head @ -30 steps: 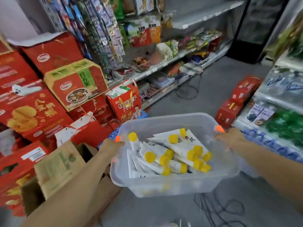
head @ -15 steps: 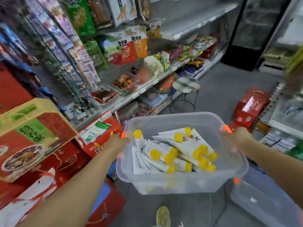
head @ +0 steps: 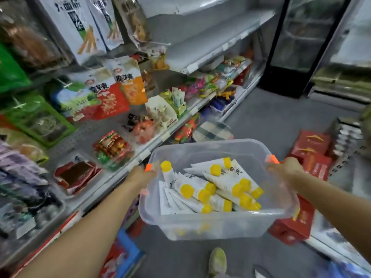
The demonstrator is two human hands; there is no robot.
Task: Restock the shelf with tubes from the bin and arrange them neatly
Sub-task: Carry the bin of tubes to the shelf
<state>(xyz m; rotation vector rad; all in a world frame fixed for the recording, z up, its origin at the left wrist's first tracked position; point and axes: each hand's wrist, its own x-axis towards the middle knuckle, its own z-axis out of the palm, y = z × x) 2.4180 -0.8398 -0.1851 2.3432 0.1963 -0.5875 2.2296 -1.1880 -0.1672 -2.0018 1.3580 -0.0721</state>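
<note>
Holding the bin [head: 210, 223] level, you grip its end rims with your left hand [head: 140, 176] and right hand [head: 287, 169], fingers curled over, so the loose tubes [head: 212, 189] heaped between your hands stay put; a bare shelf [head: 210, 45] lies beyond your left hand

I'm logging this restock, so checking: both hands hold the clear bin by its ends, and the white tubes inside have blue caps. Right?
Wrong on the caps: the head view shows them yellow, not blue. The rest stands: the left hand and right hand hold the clear bin by its ends, with white tubes inside.
</note>
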